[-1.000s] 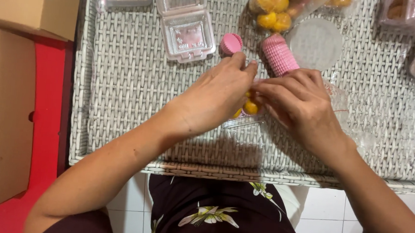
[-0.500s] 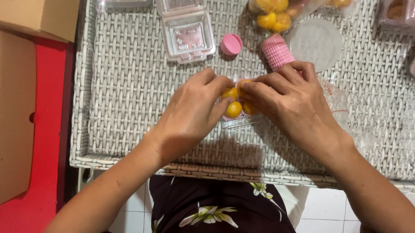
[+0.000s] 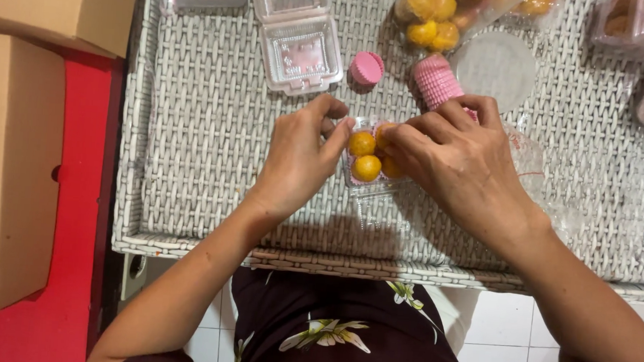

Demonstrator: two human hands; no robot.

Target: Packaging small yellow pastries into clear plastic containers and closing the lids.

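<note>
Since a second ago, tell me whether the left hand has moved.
Yes. The left hand has pulled down and leftward, away from the single pink paper cup it was covering, and now rests beside the small tray of yellow balls.

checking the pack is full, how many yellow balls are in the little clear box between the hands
3 show: one at the upper left, one below it, and one partly under the right hand fingers. That hand may hide more.

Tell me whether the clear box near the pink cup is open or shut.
Open: the clear box lies with its hinged lid folded back flat, both halves empty.
</note>
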